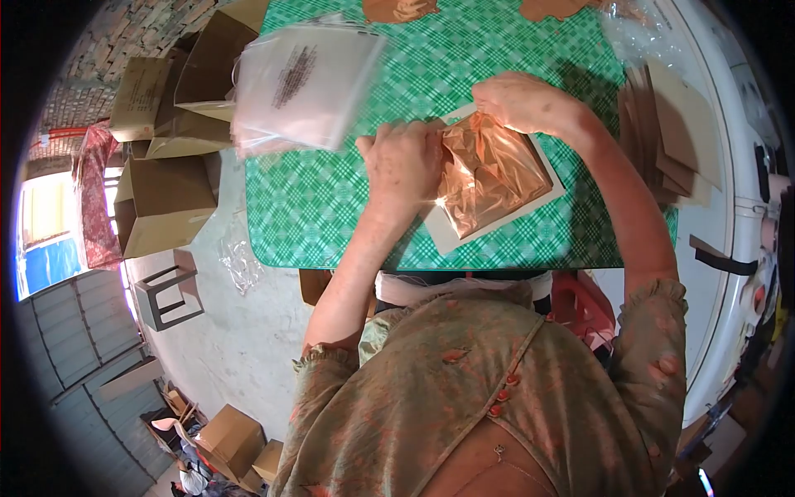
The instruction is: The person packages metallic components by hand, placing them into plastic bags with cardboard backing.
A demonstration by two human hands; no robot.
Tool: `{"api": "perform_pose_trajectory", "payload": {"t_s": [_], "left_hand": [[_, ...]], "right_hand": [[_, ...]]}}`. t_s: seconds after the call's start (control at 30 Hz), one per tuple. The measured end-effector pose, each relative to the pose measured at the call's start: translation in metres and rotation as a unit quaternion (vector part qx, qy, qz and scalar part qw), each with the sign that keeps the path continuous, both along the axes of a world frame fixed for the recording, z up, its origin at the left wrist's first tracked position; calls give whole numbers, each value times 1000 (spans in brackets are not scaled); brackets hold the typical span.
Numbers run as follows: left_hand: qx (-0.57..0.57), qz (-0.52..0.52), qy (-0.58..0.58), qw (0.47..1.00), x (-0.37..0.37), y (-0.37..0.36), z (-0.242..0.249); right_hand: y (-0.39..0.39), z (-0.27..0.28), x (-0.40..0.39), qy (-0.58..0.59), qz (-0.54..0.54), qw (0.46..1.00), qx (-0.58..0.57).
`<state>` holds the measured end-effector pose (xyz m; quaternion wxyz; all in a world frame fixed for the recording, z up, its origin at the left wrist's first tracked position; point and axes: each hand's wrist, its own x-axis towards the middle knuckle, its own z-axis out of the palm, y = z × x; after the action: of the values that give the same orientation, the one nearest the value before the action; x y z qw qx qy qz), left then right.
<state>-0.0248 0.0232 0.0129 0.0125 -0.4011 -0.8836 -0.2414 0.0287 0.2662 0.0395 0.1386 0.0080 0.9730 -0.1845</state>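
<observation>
A crinkled, shiny copper-coloured sheet (505, 170) lies over a pale card (542, 199) near the front of the table. My left hand (403, 166) is at the sheet's left edge, its fingers curled and the thumb side gripping there. At the far corner, my right hand (523, 101) has its fingers closed on the sheet's edge. Both fingertips are partly hidden by the hands themselves. Left of my left hand sits a stack of clear plastic bags (306, 87) with dark printing on them.
The table has a green checked cover (331, 215). More copper-coloured pieces (402, 8) lie at its far edge. Brown cards (662, 132) and clear plastic (633, 33) are on the right. Open cardboard boxes (170, 195) and a small stool frame (170, 290) stand left.
</observation>
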Motion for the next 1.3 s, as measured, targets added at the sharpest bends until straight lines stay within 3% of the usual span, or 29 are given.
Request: {"api": "perform_pose_trajectory", "payload": {"t_s": [0.17,0.27,0.37,0.47,0.57,0.67,0.77,0.87,0.97,1.1,1.3], "left_hand": [[-1,-8,44,999,-1,1,-3],[-12,-11,56,998,3,1,1],[-20,6,130,991,12,2,8],[88,-15,141,986,17,3,15],[129,-117,98,980,21,0,11],[134,-175,69,973,31,4,-2],[101,-202,29,974,40,1,-3],[75,-212,18,974,45,-1,-5],[37,-210,28,977,46,-2,-8],[22,-207,35,977,44,-4,-9],[0,-200,45,979,43,-6,-14]], "right_hand": [[4,-20,16,161,77,983,31],[-3,-28,20,202,51,977,43],[-7,-26,22,213,53,975,45],[-9,-11,23,158,57,985,49],[-10,-9,14,81,45,994,59],[-5,-16,21,148,60,986,43],[13,-54,27,336,111,935,-21],[9,-49,26,330,106,937,-35],[2,-29,26,218,72,973,-12],[2,-35,27,257,68,964,6],[-9,-20,24,158,18,987,36]]}}
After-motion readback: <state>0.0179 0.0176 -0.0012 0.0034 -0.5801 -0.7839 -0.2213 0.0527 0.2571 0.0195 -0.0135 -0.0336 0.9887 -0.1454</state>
